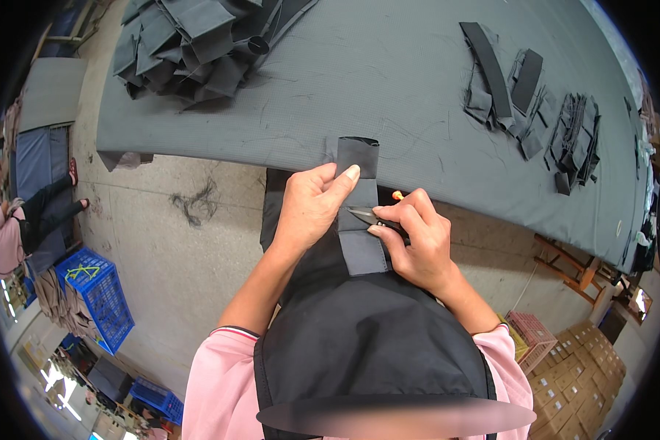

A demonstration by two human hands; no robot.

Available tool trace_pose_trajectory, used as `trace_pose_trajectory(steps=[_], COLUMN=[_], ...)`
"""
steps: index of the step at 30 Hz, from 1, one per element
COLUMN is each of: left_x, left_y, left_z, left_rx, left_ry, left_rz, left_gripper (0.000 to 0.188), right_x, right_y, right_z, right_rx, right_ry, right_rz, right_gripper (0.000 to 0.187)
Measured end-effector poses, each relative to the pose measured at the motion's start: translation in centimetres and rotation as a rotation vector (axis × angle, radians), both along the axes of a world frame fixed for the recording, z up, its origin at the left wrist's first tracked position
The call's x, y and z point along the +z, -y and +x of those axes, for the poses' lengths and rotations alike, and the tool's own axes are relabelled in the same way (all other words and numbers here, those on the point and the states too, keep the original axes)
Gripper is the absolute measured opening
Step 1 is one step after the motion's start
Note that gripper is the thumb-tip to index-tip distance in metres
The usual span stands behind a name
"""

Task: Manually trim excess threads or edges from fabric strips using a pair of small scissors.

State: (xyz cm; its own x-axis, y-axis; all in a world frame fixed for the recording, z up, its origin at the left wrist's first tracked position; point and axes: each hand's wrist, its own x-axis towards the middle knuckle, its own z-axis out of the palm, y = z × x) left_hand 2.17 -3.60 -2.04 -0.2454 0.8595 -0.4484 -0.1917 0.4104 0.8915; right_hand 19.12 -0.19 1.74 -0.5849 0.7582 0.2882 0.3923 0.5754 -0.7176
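Observation:
My left hand [306,204] pinches a dark grey fabric strip [362,252] between thumb and fingers at the table's near edge. The strip has crosswise folds or seams; its upper end lies on the table and its lower end hangs over my dark apron [367,330]. My right hand [424,240] is closed around small thread snips [364,214] with pointed metal blades. The blades lie over the strip's middle, by a crosswise seam. A small orange-and-yellow tip [397,195] shows beside my right fingers. Whether the blades touch the cloth, I cannot tell.
A grey-covered table [389,88] with loose threads spreads ahead. A heap of dark fabric pieces [191,51] lies far left; bundled strips [576,139] lie on the right. Blue crate [99,301], floor threads [196,202] and a person [26,227] are left, cartons [579,374] right.

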Motion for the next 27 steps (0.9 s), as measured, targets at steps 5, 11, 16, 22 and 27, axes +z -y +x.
trace_pose_trajectory(steps=[5,11,16,22,27], left_x=[-0.7,-0.3,-0.3,0.0,5.7], left_y=[0.1,0.1,0.1,0.1,-0.9], left_z=[-0.2,-0.1,0.0,-0.3,0.3], left_rx=[-0.009,-0.017,-0.017,0.007,0.074], left_ry=[-0.012,-0.041,-0.025,-0.033,0.237], left_rz=[0.010,0.011,0.007,0.010,0.260], left_gripper=[0.048,0.048,0.048,0.048,0.016], right_x=[0.2,0.6,0.8,0.0,2.3], right_y=[0.0,0.6,0.6,0.7,0.8], right_z=[-0.1,0.4,-0.1,-0.4,2.0], right_rx=[-0.008,-0.072,-0.074,-0.090,-0.228], right_ry=[0.023,-0.038,0.005,-0.082,-0.325], right_rz=[0.014,-0.079,-0.110,-0.117,-0.118], right_gripper=[0.023,0.023,0.022,0.022,0.038])
